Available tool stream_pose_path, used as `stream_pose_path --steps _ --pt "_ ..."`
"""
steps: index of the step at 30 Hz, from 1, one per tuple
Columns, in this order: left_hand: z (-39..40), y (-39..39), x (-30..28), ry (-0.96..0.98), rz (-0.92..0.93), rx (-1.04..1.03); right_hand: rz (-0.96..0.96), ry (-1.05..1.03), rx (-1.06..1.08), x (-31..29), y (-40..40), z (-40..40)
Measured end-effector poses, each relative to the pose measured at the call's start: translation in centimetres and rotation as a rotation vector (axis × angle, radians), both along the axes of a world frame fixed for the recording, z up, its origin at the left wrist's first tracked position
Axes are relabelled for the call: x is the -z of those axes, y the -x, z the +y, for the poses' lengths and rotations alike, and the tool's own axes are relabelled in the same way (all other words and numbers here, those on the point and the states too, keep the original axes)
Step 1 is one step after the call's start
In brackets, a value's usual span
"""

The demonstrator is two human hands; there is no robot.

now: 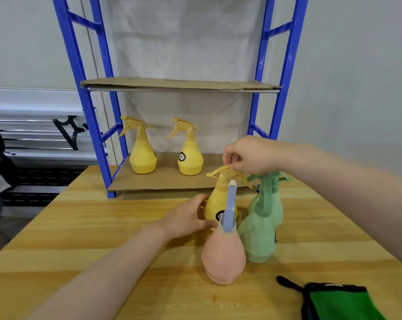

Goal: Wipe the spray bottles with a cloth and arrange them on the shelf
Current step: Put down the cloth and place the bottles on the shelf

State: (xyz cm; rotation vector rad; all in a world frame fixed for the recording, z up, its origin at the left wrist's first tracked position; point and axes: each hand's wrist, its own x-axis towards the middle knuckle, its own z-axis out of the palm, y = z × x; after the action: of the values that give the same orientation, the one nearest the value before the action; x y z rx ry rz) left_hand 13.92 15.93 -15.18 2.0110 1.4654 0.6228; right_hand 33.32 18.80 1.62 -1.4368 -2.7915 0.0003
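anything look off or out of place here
Mostly tidy: every bottle stands upright and nothing is spilled. One oddity is the green cloth, which lies unused at the table's near right corner while both hands grip the yellow bottle, the left hand on its body, the right hand on its trigger.
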Motion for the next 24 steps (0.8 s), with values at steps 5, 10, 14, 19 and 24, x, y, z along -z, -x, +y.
stream_pose_path --steps 5,10,14,19,24 --pt "0.6 -0.2 0.2 -0.055 -0.120 -0.048 0.061 -0.073 -0.035 -0.6 0.2 0.6" --pt "2.7 -1.0 -3.2 -0.160 -0.205 -0.122 0.196 -0.193 -0.030 -3.7 -0.2 2.4" --pt "6.0 -2.0 -5.5 -0.184 -0.216 -0.130 0.227 -0.270 0.004 -4.9 -0.5 5.1" --pt "10.1 -4.0 -5.4 -0.180 -0.153 -0.151 0.143 -0.366 0.044 -3.7 -1.0 9.3" --pt "13.0 -5.5 -4.4 -0.167 -0.088 -0.226 0.106 -0.396 0.068 -2.1 -1.5 12.7"
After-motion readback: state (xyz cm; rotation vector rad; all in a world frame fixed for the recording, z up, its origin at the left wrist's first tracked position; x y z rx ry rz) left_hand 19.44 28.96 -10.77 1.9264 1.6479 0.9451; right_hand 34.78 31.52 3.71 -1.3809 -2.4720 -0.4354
